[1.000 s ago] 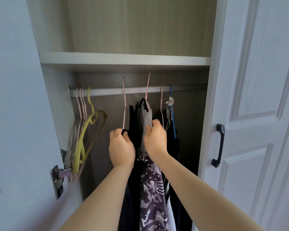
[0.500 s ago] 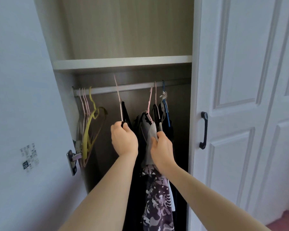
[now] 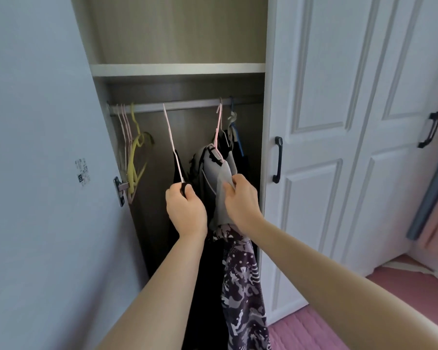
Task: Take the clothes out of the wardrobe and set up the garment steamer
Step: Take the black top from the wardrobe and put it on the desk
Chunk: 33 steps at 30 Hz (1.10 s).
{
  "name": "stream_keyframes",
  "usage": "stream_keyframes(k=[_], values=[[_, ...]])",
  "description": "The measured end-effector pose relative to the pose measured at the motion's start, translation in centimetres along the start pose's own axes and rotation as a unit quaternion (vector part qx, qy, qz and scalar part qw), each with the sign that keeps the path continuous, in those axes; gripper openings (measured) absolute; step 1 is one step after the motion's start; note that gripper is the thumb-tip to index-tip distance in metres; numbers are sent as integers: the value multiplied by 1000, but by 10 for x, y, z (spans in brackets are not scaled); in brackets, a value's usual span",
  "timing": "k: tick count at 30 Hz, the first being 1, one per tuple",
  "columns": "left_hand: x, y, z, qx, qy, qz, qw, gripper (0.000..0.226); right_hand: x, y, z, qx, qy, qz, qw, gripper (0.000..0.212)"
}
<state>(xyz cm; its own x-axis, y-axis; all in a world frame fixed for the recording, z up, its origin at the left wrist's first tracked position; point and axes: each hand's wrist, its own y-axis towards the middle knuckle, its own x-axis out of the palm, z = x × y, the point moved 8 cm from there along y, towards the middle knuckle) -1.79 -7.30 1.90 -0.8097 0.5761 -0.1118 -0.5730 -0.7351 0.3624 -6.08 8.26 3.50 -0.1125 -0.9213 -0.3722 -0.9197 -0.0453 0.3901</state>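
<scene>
Left hand (image 3: 185, 208): curled round the base of a thin pink wire hanger (image 3: 172, 141) carrying a black garment (image 3: 179, 168), its hook below the metal wardrobe rail (image 3: 187, 106). Right hand (image 3: 240, 200): pinching a grey garment (image 3: 219, 188) hung under that rail.

Pink carpet (image 3: 402, 294) lies beside closed white doors (image 3: 364, 147) with black handles (image 3: 278, 160).

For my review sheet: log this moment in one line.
left hand: grips black garment's hanger | right hand: holds grey garment | rail: hangers remain
</scene>
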Motion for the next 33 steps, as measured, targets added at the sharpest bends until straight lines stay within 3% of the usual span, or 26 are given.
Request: stream_keyframes(k=[10,19,33], values=[[-62,-81,3,8,-75,-85,994,18,-43,-101,-15,62,22,17,998,25],[-139,-184,10,-28,-113,-116,986,16,-67,-218,-22,82,3,15,997,23],[-250,-308,5,-91,-125,-186,970,39,-99,-390,-44,93,-29,4,995,23]])
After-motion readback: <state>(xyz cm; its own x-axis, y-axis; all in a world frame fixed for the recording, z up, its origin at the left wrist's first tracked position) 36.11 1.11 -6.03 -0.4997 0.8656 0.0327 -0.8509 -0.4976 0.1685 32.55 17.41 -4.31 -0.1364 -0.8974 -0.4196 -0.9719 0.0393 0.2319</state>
